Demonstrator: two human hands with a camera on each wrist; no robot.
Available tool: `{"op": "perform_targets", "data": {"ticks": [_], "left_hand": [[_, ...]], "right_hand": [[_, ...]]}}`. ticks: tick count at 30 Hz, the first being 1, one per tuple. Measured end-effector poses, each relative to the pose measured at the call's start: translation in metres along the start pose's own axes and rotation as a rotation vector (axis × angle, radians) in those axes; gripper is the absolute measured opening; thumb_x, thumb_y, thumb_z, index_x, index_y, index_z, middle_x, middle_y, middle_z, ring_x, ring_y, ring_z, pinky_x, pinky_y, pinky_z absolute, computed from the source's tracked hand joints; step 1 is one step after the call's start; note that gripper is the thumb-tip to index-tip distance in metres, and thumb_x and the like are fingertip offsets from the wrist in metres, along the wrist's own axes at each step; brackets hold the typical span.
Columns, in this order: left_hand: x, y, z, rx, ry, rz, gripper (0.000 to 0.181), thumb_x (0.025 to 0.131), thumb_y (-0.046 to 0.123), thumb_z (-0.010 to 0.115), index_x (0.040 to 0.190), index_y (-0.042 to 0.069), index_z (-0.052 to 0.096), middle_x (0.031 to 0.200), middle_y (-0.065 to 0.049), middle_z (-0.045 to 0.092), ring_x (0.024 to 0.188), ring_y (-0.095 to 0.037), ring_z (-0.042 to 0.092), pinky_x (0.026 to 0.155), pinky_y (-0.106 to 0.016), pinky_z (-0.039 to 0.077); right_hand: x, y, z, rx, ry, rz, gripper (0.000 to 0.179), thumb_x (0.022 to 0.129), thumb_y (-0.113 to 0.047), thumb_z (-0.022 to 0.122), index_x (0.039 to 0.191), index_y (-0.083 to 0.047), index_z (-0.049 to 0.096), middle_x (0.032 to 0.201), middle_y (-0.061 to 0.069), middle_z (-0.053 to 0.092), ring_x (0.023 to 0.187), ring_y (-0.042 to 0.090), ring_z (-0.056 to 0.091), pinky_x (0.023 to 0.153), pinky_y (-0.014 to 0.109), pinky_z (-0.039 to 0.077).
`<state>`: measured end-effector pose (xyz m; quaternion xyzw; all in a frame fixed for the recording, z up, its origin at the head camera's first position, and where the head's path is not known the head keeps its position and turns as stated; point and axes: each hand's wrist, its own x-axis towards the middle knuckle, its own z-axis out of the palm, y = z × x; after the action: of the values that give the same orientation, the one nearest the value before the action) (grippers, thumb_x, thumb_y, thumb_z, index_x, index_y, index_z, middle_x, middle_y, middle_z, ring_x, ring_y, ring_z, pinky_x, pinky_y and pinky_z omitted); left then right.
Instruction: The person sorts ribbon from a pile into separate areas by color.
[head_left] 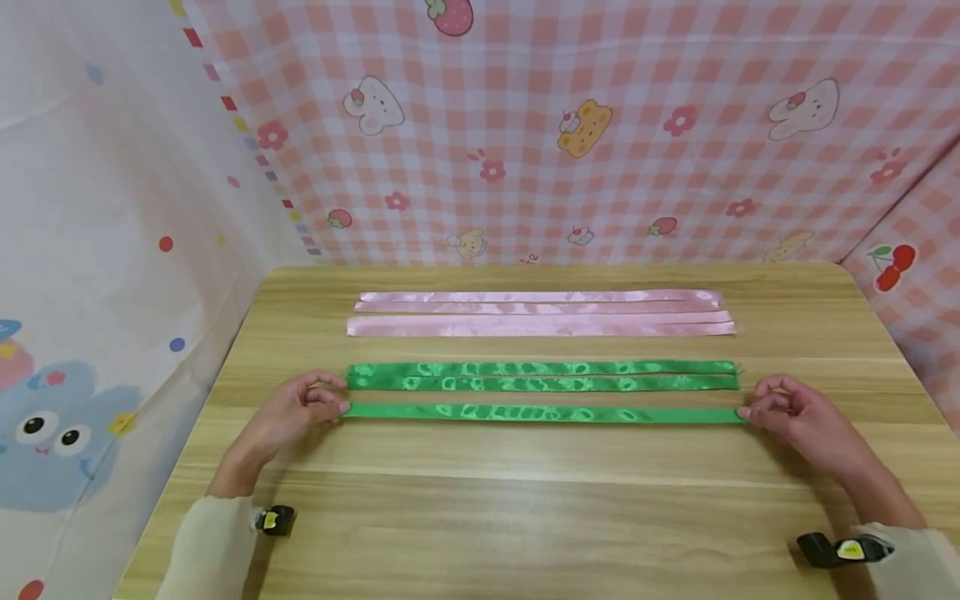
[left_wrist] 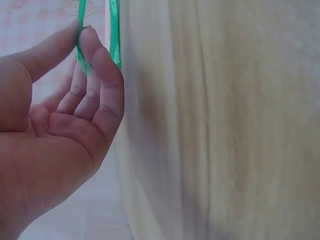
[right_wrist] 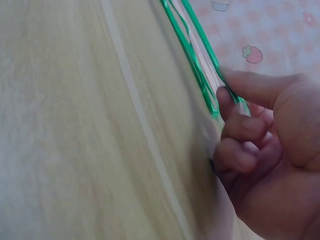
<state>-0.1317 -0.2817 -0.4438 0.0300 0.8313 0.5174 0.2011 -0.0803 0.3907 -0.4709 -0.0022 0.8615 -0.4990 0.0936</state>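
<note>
A green satin ribbon [head_left: 540, 413] is stretched straight from side to side between my two hands. My left hand [head_left: 303, 408] pinches its left end between thumb and index finger; the left wrist view shows the green end [left_wrist: 83, 55] poking out past the fingertips. At the other end, my right hand [head_left: 802, 421] pinches the ribbon the same way, other fingers curled, as the right wrist view shows. Just beyond it, more green ribbon strips [head_left: 540, 382] lie side by side on the table. Farther back lie several pale pink ribbon strips [head_left: 540, 325], roughly parallel to the green ones.
The wood-grain table [head_left: 480, 517] reaches back to a pink checked cloth [head_left: 465, 150] hung behind it. A white printed cloth [head_left: 112, 208] hangs on the left. Black wrist devices [head_left: 276, 521] sit at both sleeve cuffs.
</note>
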Motion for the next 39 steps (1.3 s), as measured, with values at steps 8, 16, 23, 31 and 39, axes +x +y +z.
{"op": "perform_targets", "data": {"ticks": [8,16,23,31,39], "left_hand": [[0.010,-0.001,0.001,0.002,0.072,-0.022,0.040,0.097,0.006,0.063,0.131,-0.005,0.046,0.097,-0.012,0.073,0.080,-0.017,0.068,0.074,-0.027,0.057],[0.014,-0.002,0.002,0.056,0.148,-0.085,0.046,0.094,0.012,0.068,0.133,0.001,0.048,0.092,-0.003,0.074,0.072,-0.011,0.062,0.063,-0.025,0.051],[0.015,0.000,0.004,0.088,0.171,-0.114,0.049,0.093,0.016,0.070,0.135,0.003,0.047,0.090,0.001,0.073,0.068,-0.011,0.056,0.060,-0.025,0.048],[0.016,0.000,0.005,0.109,0.173,-0.125,0.051,0.094,0.018,0.070,0.136,0.003,0.046,0.091,-0.001,0.073,0.070,-0.012,0.057,0.062,-0.027,0.049],[0.018,-0.001,0.007,0.130,0.183,-0.135,0.052,0.093,0.020,0.071,0.136,0.004,0.048,0.095,-0.003,0.074,0.078,-0.012,0.059,0.066,-0.026,0.046]], "right_hand": [[0.012,-0.002,0.005,-0.104,0.111,0.009,0.029,0.095,-0.016,0.068,0.109,-0.001,0.047,0.077,-0.012,0.064,0.065,0.003,0.048,0.052,0.026,0.035],[0.015,-0.004,0.008,-0.126,0.165,-0.014,0.028,0.094,-0.014,0.069,0.107,0.000,0.049,0.076,-0.011,0.070,0.071,-0.003,0.055,0.062,0.016,0.040],[0.016,-0.005,0.010,-0.167,0.184,0.018,0.030,0.095,-0.018,0.068,0.110,-0.002,0.049,0.076,-0.009,0.071,0.071,-0.002,0.053,0.063,0.018,0.038],[0.015,-0.005,0.010,-0.176,0.200,0.024,0.032,0.095,-0.021,0.069,0.110,-0.002,0.049,0.075,-0.010,0.071,0.071,-0.004,0.053,0.066,0.016,0.037],[0.016,-0.004,0.011,-0.170,0.212,0.011,0.030,0.094,-0.017,0.070,0.110,-0.001,0.049,0.074,-0.012,0.070,0.071,-0.005,0.053,0.065,0.016,0.037]]}}
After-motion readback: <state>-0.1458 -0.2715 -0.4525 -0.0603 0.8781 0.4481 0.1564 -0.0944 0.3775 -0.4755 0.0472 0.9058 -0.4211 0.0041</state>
